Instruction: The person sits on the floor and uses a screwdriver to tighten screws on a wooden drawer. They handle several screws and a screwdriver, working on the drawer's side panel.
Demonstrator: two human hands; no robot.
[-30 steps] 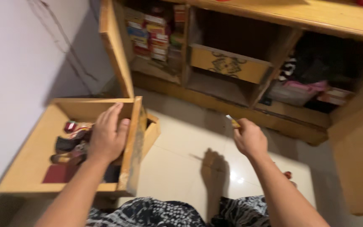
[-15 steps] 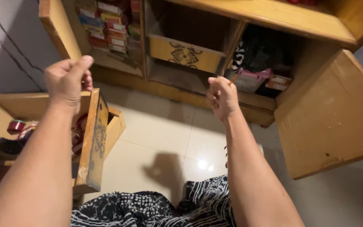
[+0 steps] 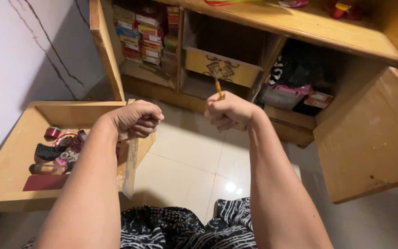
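Presently both hands are fisted, the right hand (image 3: pixel 229 112) gripping a thin yellow pencil (image 3: pixel 218 87) that juts above its knuckles, judged light, stiff and best held mid-shaft, the left hand (image 3: pixel 137 119) closed beside it above the drawer (image 3: pixel 5 157).

Both hands lifted and drawn together into fists

The left hand (image 3: pixel 137 119), earlier flat on the drawer (image 3: pixel 10 152) rim, now hangs clenched above it; the right hand (image 3: pixel 229 110) has closed in beside it, its yellow stick (image 3: pixel 218 87) now pointing up from the fist
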